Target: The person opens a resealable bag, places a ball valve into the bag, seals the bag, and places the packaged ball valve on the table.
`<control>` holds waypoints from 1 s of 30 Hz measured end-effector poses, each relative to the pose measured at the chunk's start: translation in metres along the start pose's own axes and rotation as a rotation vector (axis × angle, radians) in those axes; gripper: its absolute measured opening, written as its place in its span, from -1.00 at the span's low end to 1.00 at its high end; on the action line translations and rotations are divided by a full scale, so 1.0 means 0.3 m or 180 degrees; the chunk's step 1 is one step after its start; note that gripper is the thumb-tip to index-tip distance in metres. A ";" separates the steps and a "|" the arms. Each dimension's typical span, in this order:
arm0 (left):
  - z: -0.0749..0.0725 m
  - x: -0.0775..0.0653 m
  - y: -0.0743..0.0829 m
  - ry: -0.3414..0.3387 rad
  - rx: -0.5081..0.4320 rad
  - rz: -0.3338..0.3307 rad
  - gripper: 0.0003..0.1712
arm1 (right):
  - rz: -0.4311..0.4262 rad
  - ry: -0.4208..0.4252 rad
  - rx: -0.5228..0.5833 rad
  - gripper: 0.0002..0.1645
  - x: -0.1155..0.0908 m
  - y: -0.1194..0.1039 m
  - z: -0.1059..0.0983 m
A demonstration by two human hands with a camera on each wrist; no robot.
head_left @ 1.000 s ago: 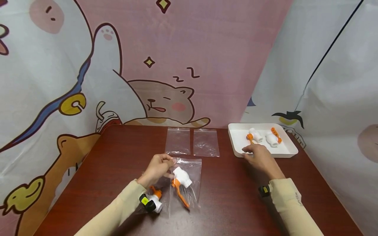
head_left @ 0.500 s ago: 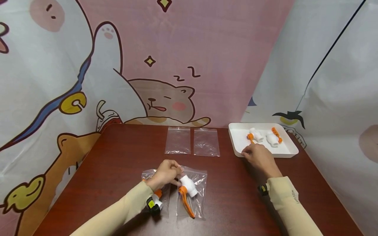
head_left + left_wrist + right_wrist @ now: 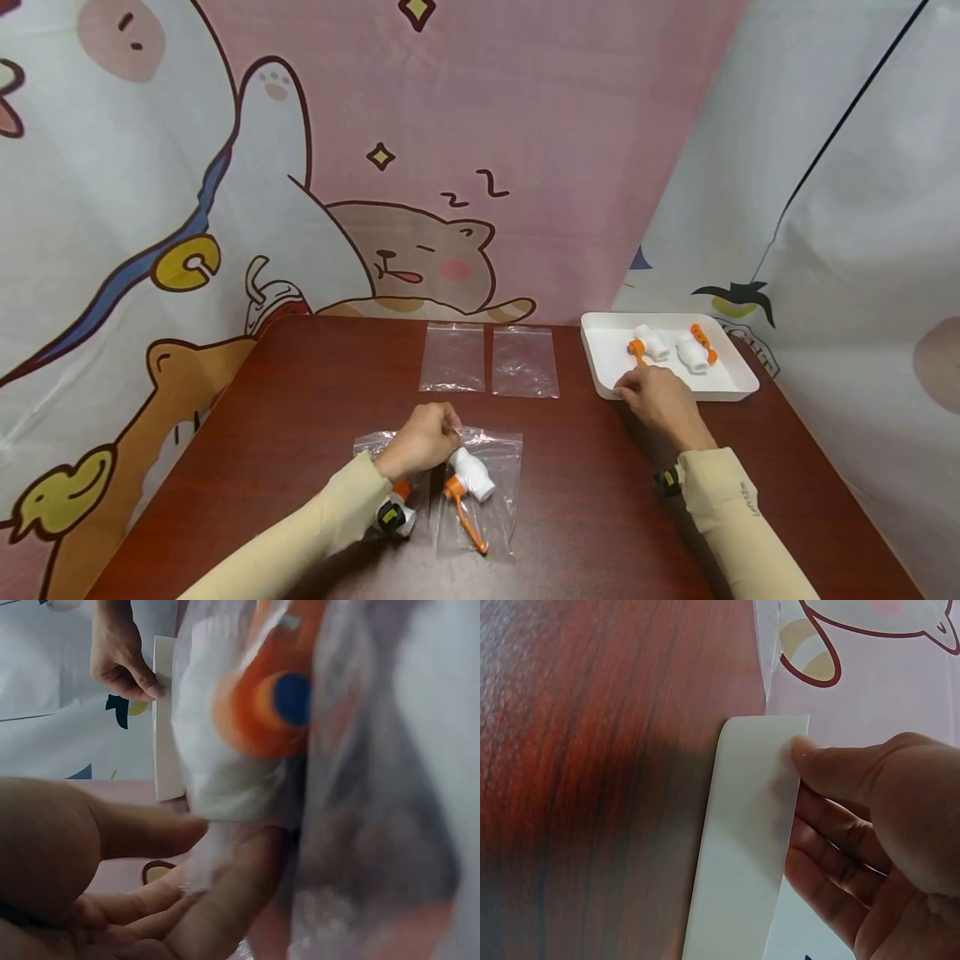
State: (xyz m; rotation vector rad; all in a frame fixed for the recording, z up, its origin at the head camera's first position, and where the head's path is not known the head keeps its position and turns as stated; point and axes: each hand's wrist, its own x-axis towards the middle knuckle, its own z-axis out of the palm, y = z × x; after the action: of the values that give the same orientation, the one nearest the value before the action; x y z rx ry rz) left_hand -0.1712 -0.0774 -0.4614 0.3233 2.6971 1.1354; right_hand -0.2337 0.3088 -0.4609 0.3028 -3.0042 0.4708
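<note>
**Both hands busy: left on a bag, right on the tray**

So from my end, the left hand has the top edge of a clear zip-top plastic bag pinched between thumb and fingers. Inside that bag there's a white plastic valve with a long orange handle, handle pointing toward the near edge of the tabletop. My left wrist feed is pretty blurry up close, fyi.

The right hand is gripping the near rim of a shallow white plastic tray, thumb on the outer wall and fingers behind it.

Just left of the pinched bag is a second clear bag holding another white-and-orange valve, half hidden under the left wrist and its black band with a yellow patch.

Two more white-and-orange valves, one left and one right, sit side by side in the tray. Further back, two flat clear bags lie next to each other, left of the tray. Behind it all hangs a pink-and-white cartoon cat backdrop.
</note>
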 end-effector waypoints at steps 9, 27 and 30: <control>-0.038 -0.014 0.015 0.0041 0.0588 0.0157 -0.61 | 0.0066 -0.0048 0.0026 -0.84 0.003 -0.007 -0.002; -0.175 0.178 -0.009 -0.0027 0.0658 0.0711 -0.29 | 0.0102 -0.0048 0.0042 -0.84 -0.002 -0.002 0.006; -0.179 0.238 -0.024 -0.0107 0.0888 0.0836 -0.20 | 0.0096 -0.0023 0.0049 -0.85 -0.002 0.000 0.009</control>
State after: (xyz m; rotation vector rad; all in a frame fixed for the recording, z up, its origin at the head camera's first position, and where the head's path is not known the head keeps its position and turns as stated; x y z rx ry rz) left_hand -0.2546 -0.0992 -0.4366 0.7515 2.8442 0.7976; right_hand -0.2331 0.3080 -0.4635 0.2613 -3.0174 0.4966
